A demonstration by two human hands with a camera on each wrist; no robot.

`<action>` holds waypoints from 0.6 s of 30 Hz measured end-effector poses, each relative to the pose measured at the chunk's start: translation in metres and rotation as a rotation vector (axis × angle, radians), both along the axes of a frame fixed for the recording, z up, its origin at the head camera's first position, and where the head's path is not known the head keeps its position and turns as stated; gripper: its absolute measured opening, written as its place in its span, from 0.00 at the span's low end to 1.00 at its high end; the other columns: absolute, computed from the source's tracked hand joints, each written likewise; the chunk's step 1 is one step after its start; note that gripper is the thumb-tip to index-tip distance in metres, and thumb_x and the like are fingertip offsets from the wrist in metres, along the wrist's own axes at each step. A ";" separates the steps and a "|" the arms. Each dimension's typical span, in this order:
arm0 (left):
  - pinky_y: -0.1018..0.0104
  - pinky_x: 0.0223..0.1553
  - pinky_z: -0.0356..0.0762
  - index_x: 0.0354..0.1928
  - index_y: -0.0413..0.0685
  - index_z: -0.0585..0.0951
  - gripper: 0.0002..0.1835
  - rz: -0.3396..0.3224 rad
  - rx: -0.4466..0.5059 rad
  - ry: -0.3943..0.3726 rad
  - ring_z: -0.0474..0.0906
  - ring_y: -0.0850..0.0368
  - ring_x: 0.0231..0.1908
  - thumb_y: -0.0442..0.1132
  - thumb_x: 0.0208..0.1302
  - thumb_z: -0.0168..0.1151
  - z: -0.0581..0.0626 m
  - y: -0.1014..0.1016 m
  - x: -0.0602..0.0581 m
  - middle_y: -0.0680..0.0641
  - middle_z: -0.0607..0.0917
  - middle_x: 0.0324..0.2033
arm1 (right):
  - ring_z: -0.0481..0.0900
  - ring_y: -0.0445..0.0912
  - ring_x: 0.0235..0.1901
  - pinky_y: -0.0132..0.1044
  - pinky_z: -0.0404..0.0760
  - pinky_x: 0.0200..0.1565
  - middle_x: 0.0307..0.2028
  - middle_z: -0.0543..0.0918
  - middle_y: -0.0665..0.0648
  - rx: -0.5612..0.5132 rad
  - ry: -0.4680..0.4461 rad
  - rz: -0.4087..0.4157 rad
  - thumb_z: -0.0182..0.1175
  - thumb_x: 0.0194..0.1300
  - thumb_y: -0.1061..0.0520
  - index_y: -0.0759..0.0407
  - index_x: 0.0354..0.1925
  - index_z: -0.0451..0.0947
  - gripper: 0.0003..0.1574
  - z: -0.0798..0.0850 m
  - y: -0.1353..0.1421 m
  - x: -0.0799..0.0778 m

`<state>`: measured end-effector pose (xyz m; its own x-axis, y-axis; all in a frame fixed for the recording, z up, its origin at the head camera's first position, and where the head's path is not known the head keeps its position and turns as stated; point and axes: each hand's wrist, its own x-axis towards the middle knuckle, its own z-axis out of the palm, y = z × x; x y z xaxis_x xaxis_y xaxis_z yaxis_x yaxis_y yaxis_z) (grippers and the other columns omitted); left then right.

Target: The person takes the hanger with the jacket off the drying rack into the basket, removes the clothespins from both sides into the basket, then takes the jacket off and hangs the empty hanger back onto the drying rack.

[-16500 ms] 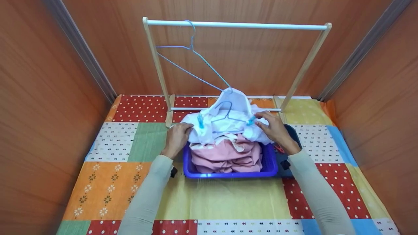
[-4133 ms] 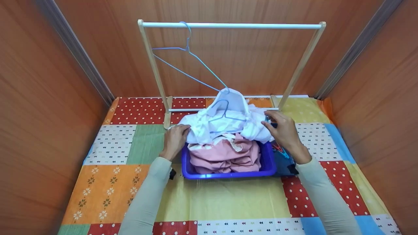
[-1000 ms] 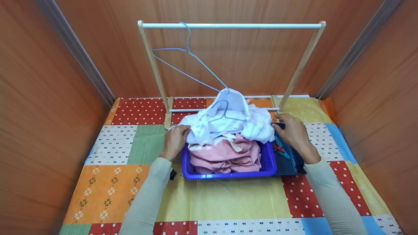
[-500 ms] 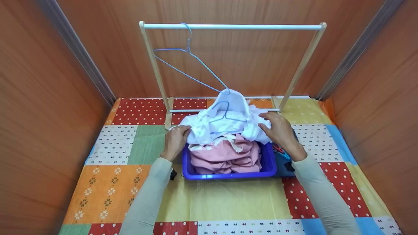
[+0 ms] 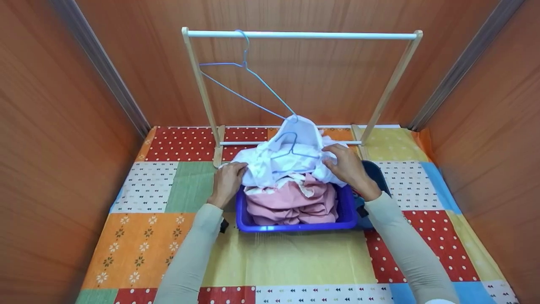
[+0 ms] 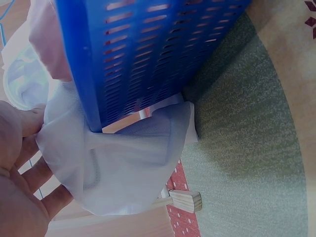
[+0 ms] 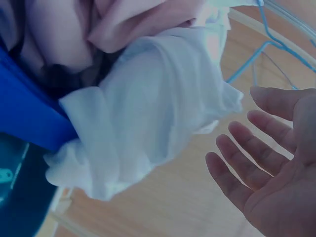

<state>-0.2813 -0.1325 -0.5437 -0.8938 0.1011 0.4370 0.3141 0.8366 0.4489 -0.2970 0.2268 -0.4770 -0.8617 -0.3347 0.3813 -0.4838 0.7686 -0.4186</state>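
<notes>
A white garment lies heaped over the back of a purple-blue basket, in front of a folded pink cloth. On the white garment is a blue wire hanger, partly within the fabric. My left hand pinches the garment's left edge; in the left wrist view its fingertips pass behind the white fabric. Near the hanger's right end, my right hand hovers at the garment's right side. The right wrist view shows its fingers spread apart, holding nothing.
Behind stands a wooden rack with a white rail, where another blue wire hanger hangs at the left. Right of the basket is a dark tray, mostly hidden by my right arm. A patchwork cloth covers the surface between wooden walls.
Two blue clothespins on the garment earliest are gone from it. My right hand went out to the tray, where red and blue clothespins lay, then came back left. My left hand stayed put.
</notes>
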 end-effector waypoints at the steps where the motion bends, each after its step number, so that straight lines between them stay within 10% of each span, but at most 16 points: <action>1: 0.48 0.41 0.82 0.44 0.49 0.88 0.09 0.001 0.000 0.001 0.87 0.46 0.40 0.39 0.67 0.62 0.000 0.000 0.000 0.48 0.91 0.39 | 0.82 0.58 0.52 0.53 0.79 0.54 0.50 0.85 0.63 0.006 -0.003 0.004 0.67 0.61 0.60 0.61 0.51 0.82 0.18 -0.001 0.000 -0.001; 18: 0.47 0.41 0.81 0.44 0.51 0.89 0.09 0.014 -0.002 -0.011 0.87 0.45 0.41 0.39 0.66 0.63 0.000 0.000 0.000 0.48 0.90 0.39 | 0.83 0.57 0.48 0.53 0.80 0.51 0.45 0.86 0.61 0.056 -0.050 0.007 0.65 0.63 0.58 0.59 0.47 0.85 0.14 -0.019 -0.007 -0.012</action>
<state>-0.2813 -0.1325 -0.5439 -0.9000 0.0895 0.4266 0.2971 0.8420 0.4503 -0.3089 0.2203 -0.4958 -0.8766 -0.3604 0.3188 -0.4690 0.7880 -0.3989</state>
